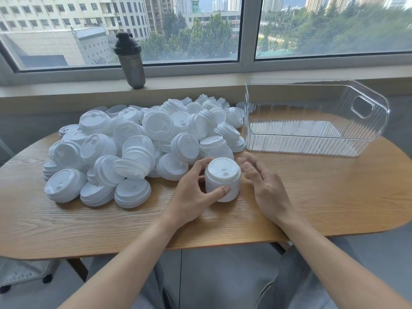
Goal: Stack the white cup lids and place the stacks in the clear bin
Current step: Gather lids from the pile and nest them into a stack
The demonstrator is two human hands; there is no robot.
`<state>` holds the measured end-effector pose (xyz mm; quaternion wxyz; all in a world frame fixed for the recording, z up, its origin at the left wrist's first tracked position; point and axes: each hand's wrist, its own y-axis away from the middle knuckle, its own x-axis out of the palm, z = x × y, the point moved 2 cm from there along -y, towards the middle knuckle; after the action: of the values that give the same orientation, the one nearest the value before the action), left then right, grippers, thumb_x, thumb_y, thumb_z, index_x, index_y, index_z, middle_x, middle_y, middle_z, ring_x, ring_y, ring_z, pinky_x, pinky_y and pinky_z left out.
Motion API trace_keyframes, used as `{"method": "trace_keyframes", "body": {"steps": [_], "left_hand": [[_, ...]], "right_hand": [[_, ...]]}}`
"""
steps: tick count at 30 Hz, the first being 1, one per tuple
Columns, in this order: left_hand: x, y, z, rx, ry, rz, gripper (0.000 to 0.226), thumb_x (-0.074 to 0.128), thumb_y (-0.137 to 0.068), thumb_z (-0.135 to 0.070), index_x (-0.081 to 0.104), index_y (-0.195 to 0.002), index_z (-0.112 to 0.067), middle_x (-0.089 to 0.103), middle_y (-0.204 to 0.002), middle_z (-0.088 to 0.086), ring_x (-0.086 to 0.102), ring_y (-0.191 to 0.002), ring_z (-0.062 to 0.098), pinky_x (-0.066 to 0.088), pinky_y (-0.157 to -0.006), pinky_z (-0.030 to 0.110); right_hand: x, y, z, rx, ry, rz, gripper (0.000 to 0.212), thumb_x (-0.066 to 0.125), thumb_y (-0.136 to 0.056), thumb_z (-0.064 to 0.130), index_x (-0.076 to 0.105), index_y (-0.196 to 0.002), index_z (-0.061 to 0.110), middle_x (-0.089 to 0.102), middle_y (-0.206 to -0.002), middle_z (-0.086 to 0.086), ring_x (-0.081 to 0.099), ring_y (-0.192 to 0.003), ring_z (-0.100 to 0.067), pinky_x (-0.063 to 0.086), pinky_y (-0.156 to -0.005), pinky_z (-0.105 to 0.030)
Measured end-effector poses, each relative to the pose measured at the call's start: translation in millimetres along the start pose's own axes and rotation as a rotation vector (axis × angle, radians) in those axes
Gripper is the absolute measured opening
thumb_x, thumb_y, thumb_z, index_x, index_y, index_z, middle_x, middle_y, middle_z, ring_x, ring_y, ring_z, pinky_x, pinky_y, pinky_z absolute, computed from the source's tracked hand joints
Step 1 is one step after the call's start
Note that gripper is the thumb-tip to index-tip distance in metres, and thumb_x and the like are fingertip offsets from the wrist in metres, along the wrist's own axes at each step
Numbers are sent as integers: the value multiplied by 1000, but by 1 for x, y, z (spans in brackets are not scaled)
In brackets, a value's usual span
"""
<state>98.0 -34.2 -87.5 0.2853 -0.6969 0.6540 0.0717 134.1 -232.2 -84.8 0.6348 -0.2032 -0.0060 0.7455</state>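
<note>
A: Head view: short stack of white lids (223,179) stands upright on the wooden table (334,197), just in front of the big pile of loose lids (142,143).

B: Hands?

A: Left hand (191,195) grips the stack. Thumb curled across its lower front, fingers wrapped round the far left side. Right hand (265,186) is just beside the stack on its right, fingers loosely spread and slightly bent, holding nothing. Can't tell whether the fingertips touch the stack; there looks to be a thin gap.

B: Bin?

A: Clear bin (316,117) sits on the table's far right, ribbed walls, cut-out handle on its right end. No lids visible inside. Its left wall is just beside the right edge of the pile.

B: Pile state?

A: Heaped across the left and centre of the table, lids lying at all angles. Several short nested stacks are mixed in, mostly along the front-left edge.

B: Anything else?

A: Dark shaker bottle (130,61) upright on the window sill (200,85) behind the pile. Buildings and trees are visible through the glass. Both forearms are bare, coming in from the bottom of the frame.
</note>
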Motion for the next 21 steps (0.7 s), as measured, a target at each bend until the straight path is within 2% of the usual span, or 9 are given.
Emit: {"method": "trace_keyframes", "body": {"steps": [3, 7, 10, 14, 18, 21], "left_hand": [[-9, 3, 5, -19, 8, 13, 71, 88, -80, -39, 51, -139, -29, 64, -129, -21, 57, -123, -3, 44, -100, 13], [-24, 4, 12, -35, -7, 42, 73, 81, -76, -49, 49, -140, -33, 63, -130, -23, 58, -124, 0, 46, -106, 24], [-33, 3, 17, -46, -7, 32, 70, 79, -77, -50, 48, -139, -39, 62, -129, -28, 58, -124, -1, 47, -107, 27], [-32, 2, 20, -55, 16, 20, 77, 79, -75, -50, 47, -144, -36, 62, -131, -26, 57, -126, 0, 47, -106, 26], [-30, 1, 21, -66, 7, 3, 82, 85, -76, -47, 44, -146, -38, 59, -129, -34, 55, -124, -7, 41, -100, 9], [-30, 1, 22, -80, 10, -19, 80, 89, -79, -35, 46, -146, -33, 63, -124, -31, 56, -121, -8, 40, -96, 7]], "right_hand": [[-1, -8, -8, 5, 113, -51, 46, 63, -99, 32, 53, -143, 23, 65, -127, 15, 61, -112, 3, 51, -101, -28], [5, -23, -16, -39, 328, -21, 61, 75, -89, 25, 50, -145, 18, 60, -136, 4, 58, -119, -13, 48, -106, -39], [11, -37, -18, -58, 391, -6, 73, 81, -84, 36, 48, -146, 15, 55, -140, 0, 53, -126, -15, 45, -109, -40], [21, -55, -16, -50, 397, -17, 85, 79, -80, 55, 46, -147, 15, 53, -140, 1, 50, -129, -14, 44, -110, -36], [31, -71, -19, -78, 401, -4, 90, 78, -72, 65, 48, -144, 19, 53, -137, 3, 52, -127, -14, 46, -108, -40], [36, -79, -23, -123, 442, 44, 96, 78, -66, 68, 47, -145, 24, 54, -137, 5, 49, -129, -13, 44, -109, -41]]}}
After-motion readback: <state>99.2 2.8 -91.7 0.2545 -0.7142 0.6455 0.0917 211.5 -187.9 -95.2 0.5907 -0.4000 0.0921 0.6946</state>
